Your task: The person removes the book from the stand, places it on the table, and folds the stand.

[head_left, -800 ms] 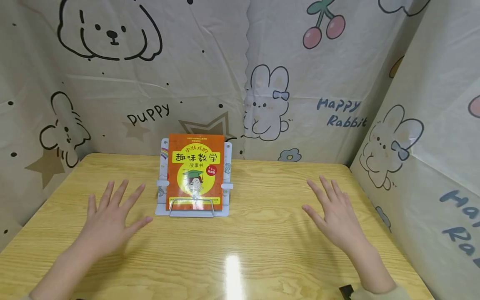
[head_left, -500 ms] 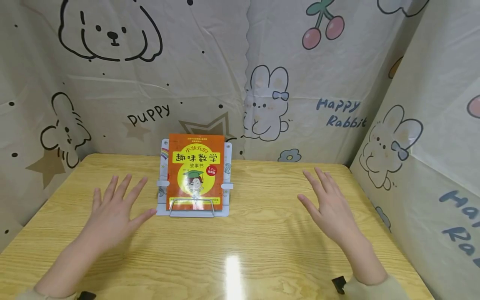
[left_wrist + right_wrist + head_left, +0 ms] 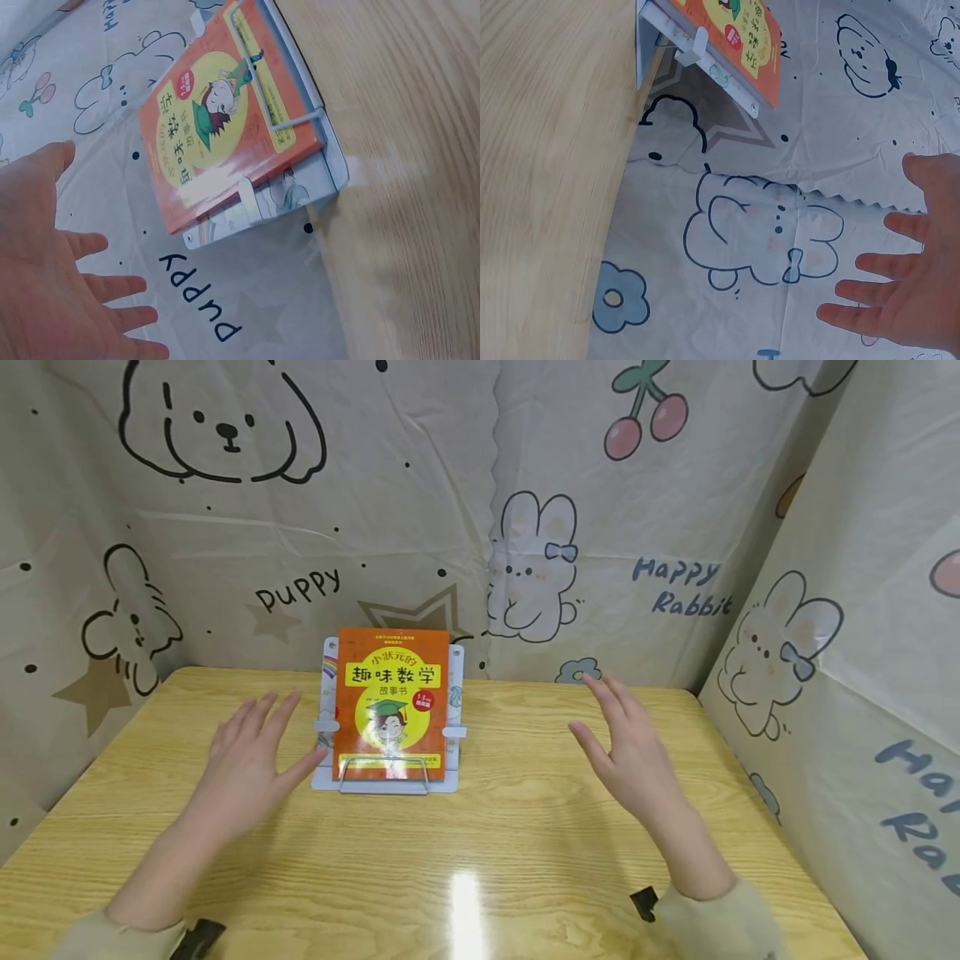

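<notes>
Towards the back of the wooden table point(image 3: 525, 827), left of middle, stands a book stand point(image 3: 454, 693) with an orange book point(image 3: 390, 702) propped upright on it. Left hand point(image 3: 243, 768) and right hand point(image 3: 630, 756) hover apart from it, fingers straight, parted, holding nothing. I'd call this an approach; taking hold would call for bringing both palms inward.

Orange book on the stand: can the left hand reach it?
Probably yes: the left hand is empty and near the orange book; only the wire bar and side clips overlap its cover.
</notes>
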